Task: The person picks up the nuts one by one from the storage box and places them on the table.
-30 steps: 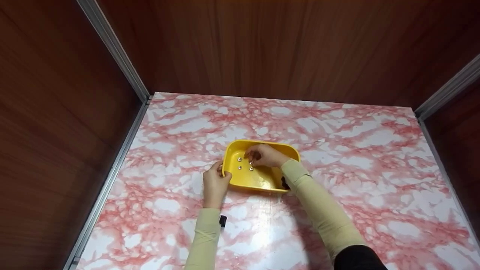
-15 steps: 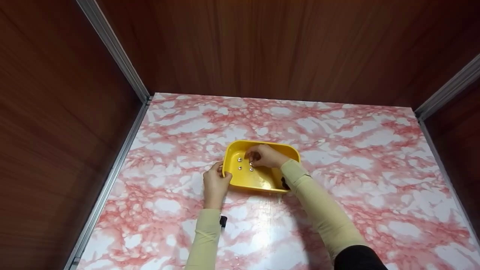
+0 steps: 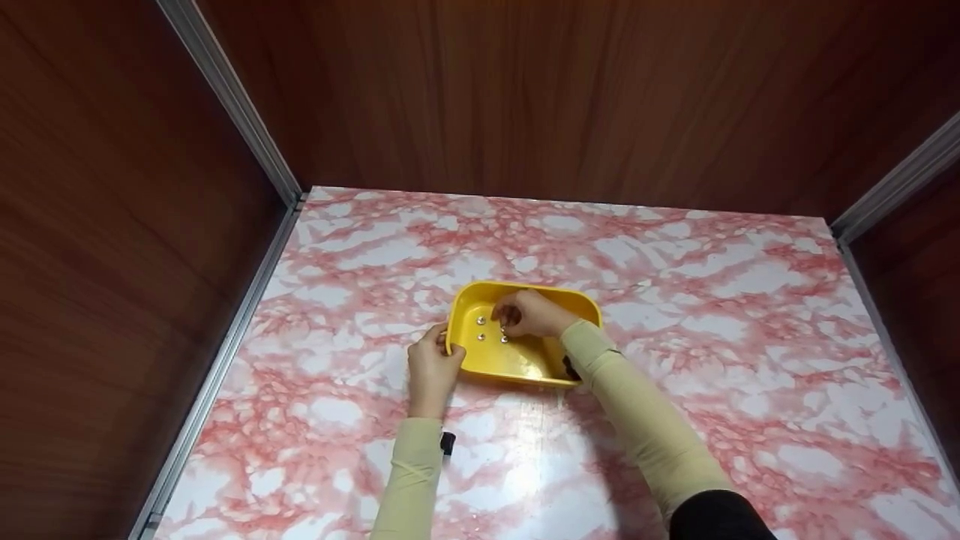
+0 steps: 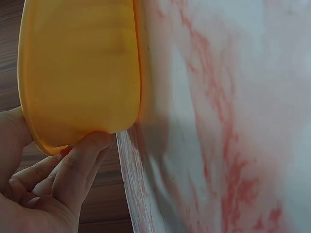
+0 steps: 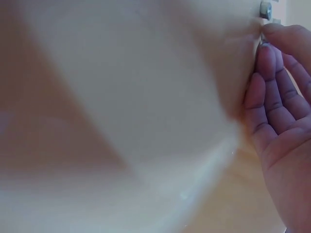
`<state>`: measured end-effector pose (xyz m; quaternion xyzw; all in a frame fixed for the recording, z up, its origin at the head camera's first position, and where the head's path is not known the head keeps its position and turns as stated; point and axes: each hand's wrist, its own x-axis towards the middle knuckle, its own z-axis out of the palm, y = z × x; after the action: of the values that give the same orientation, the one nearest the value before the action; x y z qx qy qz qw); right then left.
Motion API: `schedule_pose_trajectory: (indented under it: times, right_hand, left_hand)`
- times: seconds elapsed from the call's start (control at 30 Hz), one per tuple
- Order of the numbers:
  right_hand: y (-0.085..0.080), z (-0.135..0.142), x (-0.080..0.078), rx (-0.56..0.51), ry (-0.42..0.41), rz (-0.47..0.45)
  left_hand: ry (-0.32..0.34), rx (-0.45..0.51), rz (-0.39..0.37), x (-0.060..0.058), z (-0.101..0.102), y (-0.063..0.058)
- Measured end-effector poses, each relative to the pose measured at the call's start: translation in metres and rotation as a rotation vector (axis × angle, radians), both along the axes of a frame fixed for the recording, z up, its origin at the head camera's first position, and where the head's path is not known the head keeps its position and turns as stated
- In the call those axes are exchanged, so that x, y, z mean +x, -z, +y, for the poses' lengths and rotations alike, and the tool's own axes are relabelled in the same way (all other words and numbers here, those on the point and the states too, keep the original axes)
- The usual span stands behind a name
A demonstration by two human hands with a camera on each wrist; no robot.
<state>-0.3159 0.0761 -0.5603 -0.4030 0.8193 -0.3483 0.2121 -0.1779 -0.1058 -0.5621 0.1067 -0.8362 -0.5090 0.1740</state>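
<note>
A yellow plastic bin [image 3: 517, 364] sits tilted on the table, its open side toward the head camera. My left hand [image 3: 433, 375] grips its left rim, thumb inside and fingers behind the wall; the left wrist view shows the bin's outer wall [image 4: 82, 68]. Several small shiny metal fasteners [image 3: 481, 321] stand in a square layout on the bin's floor. Inside the bin, my right hand [image 3: 532, 313] has thumb and fingertips together at one of them, pinching a small metal nut mostly hidden by the fingers. Beside the fingertips, the right wrist view shows another hex nut [image 5: 266, 9].
The table [image 3: 712, 315] has a red-and-white marbled top. Dark wood panels [image 3: 525, 97] with grey metal edge strips [image 3: 232, 97] enclose it at the back and sides. A small black device [image 3: 447, 442] is on the left wrist.
Almost nothing has moved. Both hands and the bin keep their places, with only a very slight shift of the whole head view.
</note>
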Motion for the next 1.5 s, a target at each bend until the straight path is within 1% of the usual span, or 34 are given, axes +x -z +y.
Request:
schedule_pose_trajectory:
  times: [0.17,0.4,0.5,0.8,1.0,1.27,1.4,1.5]
  right_hand:
    - [0.002,-0.001,0.0,-0.002,-0.009,0.025]
    - [-0.002,-0.001,0.004,0.01,0.007,0.017]
    - [-0.002,-0.001,0.005,0.016,0.005,0.029]
    - [-0.002,-0.001,0.004,-0.021,-0.017,0.075]
    - [-0.005,-0.003,0.004,-0.04,-0.018,0.072]
    - [-0.008,-0.002,0.006,-0.04,0.01,0.06]
    - [-0.009,-0.001,0.006,-0.04,0.018,0.064]
    - [-0.01,-0.001,0.007,-0.044,0.022,0.062]
  left_hand:
    - [0.014,-0.001,0.012,-0.001,0.0,-0.001]
    - [0.009,-0.002,0.007,-0.001,0.0,-0.001]
    - [0.007,0.001,0.001,0.0,0.0,-0.001]
    - [0.001,0.005,-0.011,0.0,0.0,-0.001]
    - [-0.001,0.001,-0.012,0.0,0.0,0.0]
    - [-0.016,-0.004,-0.023,0.0,0.002,0.0]
    - [-0.017,-0.013,-0.009,0.001,0.002,0.0]
    - [-0.033,-0.044,0.005,0.002,0.003,0.0]
